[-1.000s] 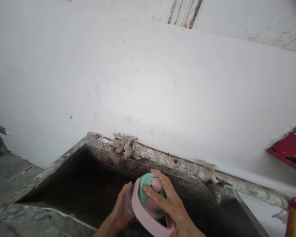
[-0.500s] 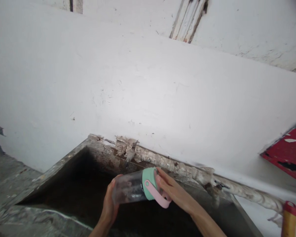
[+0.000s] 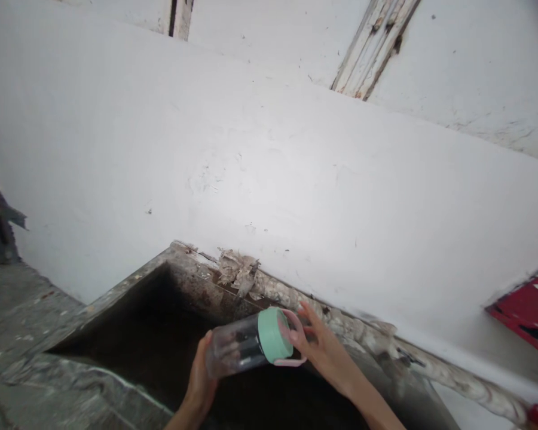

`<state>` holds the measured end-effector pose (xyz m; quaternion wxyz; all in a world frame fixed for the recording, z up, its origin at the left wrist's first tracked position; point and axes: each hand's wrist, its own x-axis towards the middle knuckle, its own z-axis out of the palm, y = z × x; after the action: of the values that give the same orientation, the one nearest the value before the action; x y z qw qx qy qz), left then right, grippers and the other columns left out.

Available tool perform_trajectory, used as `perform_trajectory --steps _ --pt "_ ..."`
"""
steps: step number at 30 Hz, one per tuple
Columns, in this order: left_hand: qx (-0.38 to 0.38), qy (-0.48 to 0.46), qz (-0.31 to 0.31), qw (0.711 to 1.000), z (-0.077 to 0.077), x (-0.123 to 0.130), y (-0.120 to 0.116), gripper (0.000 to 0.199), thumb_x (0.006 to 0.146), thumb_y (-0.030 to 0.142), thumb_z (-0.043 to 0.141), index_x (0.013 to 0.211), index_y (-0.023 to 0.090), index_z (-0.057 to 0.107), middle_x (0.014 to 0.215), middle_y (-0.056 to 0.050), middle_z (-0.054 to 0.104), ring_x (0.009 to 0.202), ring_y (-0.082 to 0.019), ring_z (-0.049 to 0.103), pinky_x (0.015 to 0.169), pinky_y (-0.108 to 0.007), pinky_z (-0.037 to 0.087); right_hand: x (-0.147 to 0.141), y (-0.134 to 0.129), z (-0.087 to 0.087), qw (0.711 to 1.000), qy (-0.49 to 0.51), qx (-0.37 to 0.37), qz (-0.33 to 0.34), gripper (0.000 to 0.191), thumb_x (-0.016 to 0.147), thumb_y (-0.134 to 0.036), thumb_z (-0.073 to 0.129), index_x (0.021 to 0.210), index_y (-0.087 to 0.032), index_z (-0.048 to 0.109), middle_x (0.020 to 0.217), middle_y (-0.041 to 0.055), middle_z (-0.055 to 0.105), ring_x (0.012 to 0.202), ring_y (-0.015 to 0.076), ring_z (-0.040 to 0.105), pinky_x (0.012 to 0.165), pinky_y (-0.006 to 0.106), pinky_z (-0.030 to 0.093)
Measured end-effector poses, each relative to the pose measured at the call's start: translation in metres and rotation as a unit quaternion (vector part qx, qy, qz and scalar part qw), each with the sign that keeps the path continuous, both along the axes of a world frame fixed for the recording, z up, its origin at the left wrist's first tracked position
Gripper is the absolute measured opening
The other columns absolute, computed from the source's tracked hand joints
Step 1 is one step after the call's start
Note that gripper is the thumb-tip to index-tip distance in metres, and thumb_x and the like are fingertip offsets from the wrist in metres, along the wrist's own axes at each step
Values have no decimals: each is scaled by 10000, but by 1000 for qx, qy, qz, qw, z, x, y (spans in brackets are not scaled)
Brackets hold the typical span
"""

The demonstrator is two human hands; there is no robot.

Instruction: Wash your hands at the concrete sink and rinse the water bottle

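A clear water bottle with a mint-green lid lies on its side in the air over the dark trough, its lid toward the right. My left hand is wrapped round its base end. A pink carry loop stands out from the lid. Close beside the lid is my right hand, its fingers spread apart and the nearest ones at the loop and the lid's edge. Whether they press on the lid is hard to make out. The bottle seems to have nothing coloured inside.
The concrete trough has rough, worn rims. Along its back runs a wrapped pipe with ragged wrapping and a small tap. Behind stands a white wall, with a red panel at the right.
My right hand's fingers have come off the lid's end and spread apart. The pink loop has swung from the lower front to the lid's right end. The view has shifted slightly.
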<state>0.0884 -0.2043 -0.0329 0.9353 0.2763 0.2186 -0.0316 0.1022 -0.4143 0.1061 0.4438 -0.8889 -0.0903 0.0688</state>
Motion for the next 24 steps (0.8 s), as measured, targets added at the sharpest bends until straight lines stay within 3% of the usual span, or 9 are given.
perform_trajectory --steps 3,8,11,14,16,17,19,21,24 --pt "51 -45 37 997 6 4 3 423 745 432 573 1084 183 530 866 -58 690 741 -255 654 638 -366 524 12 5 -11 989 131 75 2 779 742 -628 469 1324 -142 291 1315 176 419 991 278 561 759 423 525" --pt "34 -47 33 998 9 2 7 428 761 429 550 1110 184 508 791 -49 690 768 -265 652 651 -365 522 9 20 -1 968 167 178 57 757 739 -567 525 1345 -240 211 1439 102 250 1147 284 455 783 430 521" --pt "4 -27 -5 1000 6 0 11 381 780 416 533 1075 175 523 724 -53 689 721 -262 655 606 -350 516 2 20 13 988 7 41 148 618 707 -425 616 1261 -265 393 1424 70 290 1270 297 311 1013 505 341" --pt "-28 24 -48 998 2 -2 11 338 767 423 552 944 135 573 696 -77 689 693 -265 656 529 -304 492 -8 18 27 943 -150 -179 237 646 703 -188 567 1289 -352 351 1473 -20 186 1361 268 47 1101 544 80" --pt "-56 58 -50 995 0 -3 9 327 757 438 558 862 130 586 663 -81 684 684 -276 657 504 -304 485 -16 18 31 910 -181 -250 278 717 710 -118 488 1326 -399 253 1488 -62 121 1365 261 -18 1091 574 59" --pt "-69 60 -49 995 0 -3 8 331 755 443 558 851 129 589 655 -83 682 698 -286 659 517 -317 494 -19 19 32 909 -186 -246 281 727 723 -126 482 1338 -403 210 1492 -65 94 1365 259 -27 1092 572 64" --pt "-74 35 -41 996 0 -3 7 341 760 428 555 902 120 589 673 -89 685 744 -299 659 583 -357 518 -23 20 28 943 -186 -159 226 722 763 -230 518 1357 -384 139 1499 -34 59 1366 258 21 1099 548 94" --pt "-48 -6 -29 998 2 -2 8 368 771 393 547 1019 121 561 734 -91 693 772 -297 658 637 -385 526 -19 20 22 985 -143 -9 100 730 788 -396 520 1368 -353 78 1490 35 117 1352 254 136 1088 519 191" --pt "-2 -63 -18 998 6 0 11 428 778 404 533 1130 164 493 796 -81 697 764 -290 657 654 -406 526 -4 18 17 990 8 132 -47 722 778 -589 438 1363 -265 165 1365 122 364 1278 273 311 1001 482 358"
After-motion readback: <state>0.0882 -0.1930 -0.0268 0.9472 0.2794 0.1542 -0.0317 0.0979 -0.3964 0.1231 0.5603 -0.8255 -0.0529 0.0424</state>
